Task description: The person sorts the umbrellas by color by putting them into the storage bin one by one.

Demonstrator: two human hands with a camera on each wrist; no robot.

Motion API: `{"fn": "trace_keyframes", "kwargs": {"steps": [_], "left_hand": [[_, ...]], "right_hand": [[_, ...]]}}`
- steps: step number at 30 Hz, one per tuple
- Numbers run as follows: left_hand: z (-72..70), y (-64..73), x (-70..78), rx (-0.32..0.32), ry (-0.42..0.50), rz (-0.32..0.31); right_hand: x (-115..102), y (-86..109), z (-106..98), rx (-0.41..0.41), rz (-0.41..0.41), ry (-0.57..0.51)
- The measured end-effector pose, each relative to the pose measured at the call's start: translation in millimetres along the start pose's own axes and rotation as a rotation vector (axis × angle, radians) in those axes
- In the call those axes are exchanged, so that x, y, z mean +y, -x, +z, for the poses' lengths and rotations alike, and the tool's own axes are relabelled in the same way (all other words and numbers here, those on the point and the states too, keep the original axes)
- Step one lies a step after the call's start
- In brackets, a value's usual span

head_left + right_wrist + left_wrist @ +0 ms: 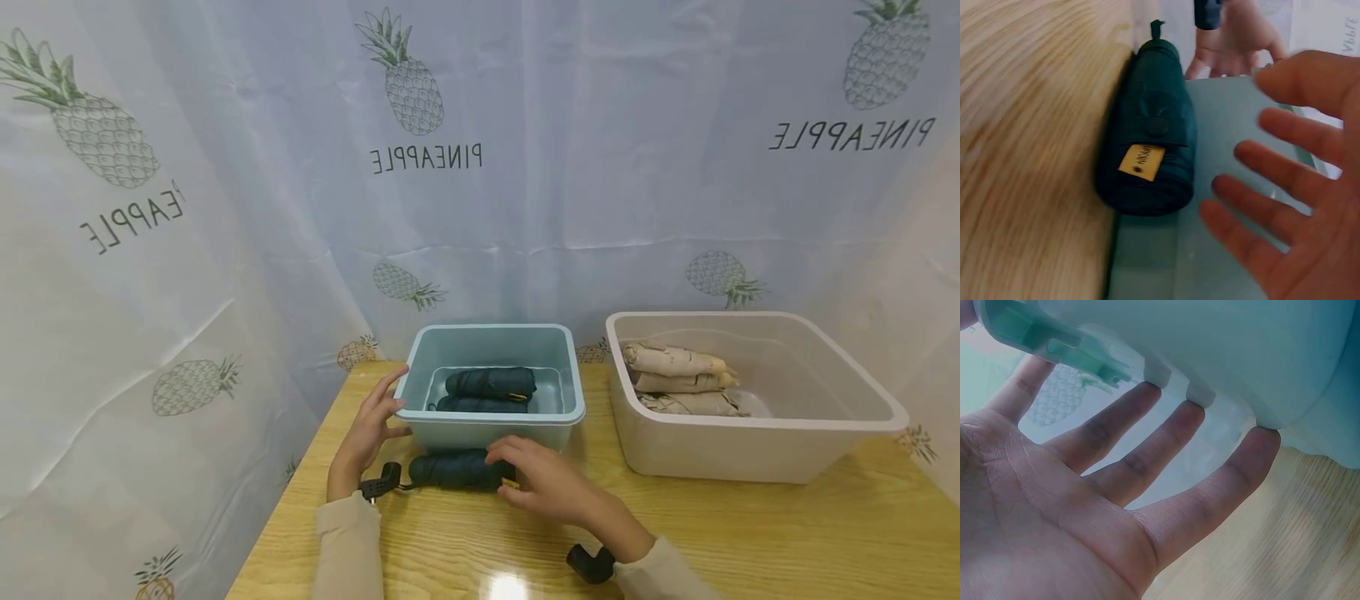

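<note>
A folded dark green umbrella (450, 470) with a yellow tag (1142, 161) lies on the table along the front of a light blue bin (487, 433). My right hand (547, 482) is at the umbrella's right end, fingers spread; in the right wrist view a gap shows between the fingertips and the umbrella (1154, 119). At the bin's left side is my left hand (370, 427), its nearly straight fingertips touching the outer wall (1229, 356). Two more dark folded umbrellas (491, 382) lie inside the blue bin.
Right of the blue bin stands a larger whitish bin (720, 450), holding several beige rolled bundles (675, 361) at its left. A pineapple-print curtain (525, 208) hangs behind the wooden table (450, 550). Black devices (591, 564) are worn on both wrists.
</note>
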State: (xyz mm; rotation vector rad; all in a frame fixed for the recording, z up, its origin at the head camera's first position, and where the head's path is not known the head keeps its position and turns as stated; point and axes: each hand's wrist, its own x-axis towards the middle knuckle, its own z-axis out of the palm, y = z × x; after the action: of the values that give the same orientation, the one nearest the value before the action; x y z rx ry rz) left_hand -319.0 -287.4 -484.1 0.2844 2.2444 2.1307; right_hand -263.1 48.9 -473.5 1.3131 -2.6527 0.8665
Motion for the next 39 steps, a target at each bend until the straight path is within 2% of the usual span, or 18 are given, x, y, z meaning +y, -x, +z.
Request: {"fn": "trace_keyframes", "kwargs": {"steps": [5,9,13,18,24,39], "left_hand": [[0.6,-0.2,0.3,-0.002,-0.001,-0.002],[0.6,-0.1,0.6,0.001,0.007,-0.004],[0.5,0.1,1.2,0.004,0.012,-0.006],[0.1,0.2,1.5,0.003,0.018,0.0],[1.2,-0.3,2.0,-0.003,0.017,0.004],[-0.4,-0.9,2.3,-0.007,0.013,-0.002]], "right_hand": [[-3,3.0,7,-0.108,0.053,0.026],[-4,5.7,10,-0.146,0.07,0.02],[-4,5.3,12,-0.149,0.057,0.022],[-3,3.5,15,-0.141,0.055,-0.031],[2,2.0,19,-0.125,0.104,-0.092],[12,-0.6,33,-0.141,0.2,-0.069]]}}
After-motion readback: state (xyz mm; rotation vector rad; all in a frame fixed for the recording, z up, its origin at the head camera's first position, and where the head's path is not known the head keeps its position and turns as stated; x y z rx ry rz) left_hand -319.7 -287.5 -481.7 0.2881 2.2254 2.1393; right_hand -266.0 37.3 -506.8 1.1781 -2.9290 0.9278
